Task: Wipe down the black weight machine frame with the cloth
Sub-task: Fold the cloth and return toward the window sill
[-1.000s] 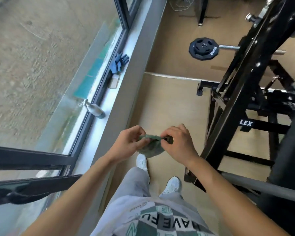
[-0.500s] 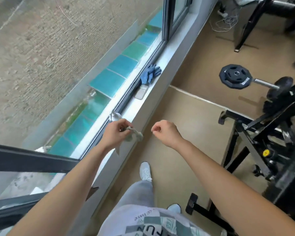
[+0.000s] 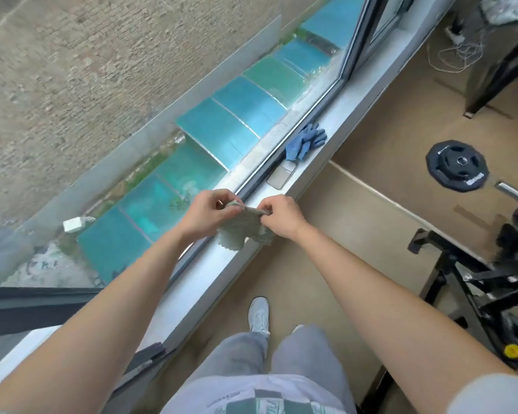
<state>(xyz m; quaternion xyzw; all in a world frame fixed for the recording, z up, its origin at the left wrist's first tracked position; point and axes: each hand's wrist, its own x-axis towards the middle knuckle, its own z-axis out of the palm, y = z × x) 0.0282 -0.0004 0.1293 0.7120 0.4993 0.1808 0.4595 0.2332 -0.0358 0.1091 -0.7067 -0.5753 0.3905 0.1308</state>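
A grey-green cloth [image 3: 242,231] hangs between my two hands above the window sill [image 3: 209,276]. My left hand [image 3: 208,213] pinches its upper left edge, and my right hand [image 3: 281,218] pinches its upper right edge, so the cloth is stretched along the top and droops below. The black weight machine frame [image 3: 472,282] stands at the right edge of the view, well apart from both hands, with a yellow knob low on it.
Blue gloves [image 3: 305,141] and a flat phone-like object [image 3: 280,176] lie farther along the sill. A black weight plate on a bar [image 3: 456,168] rests on the tan floor. Loose white cables [image 3: 455,55] lie at the top right. My feet stand beside the sill wall.
My view has swung from the machine towards the window. Half a second ago only my left hand held the cloth; now my right hand has taken its other edge and both spread it.
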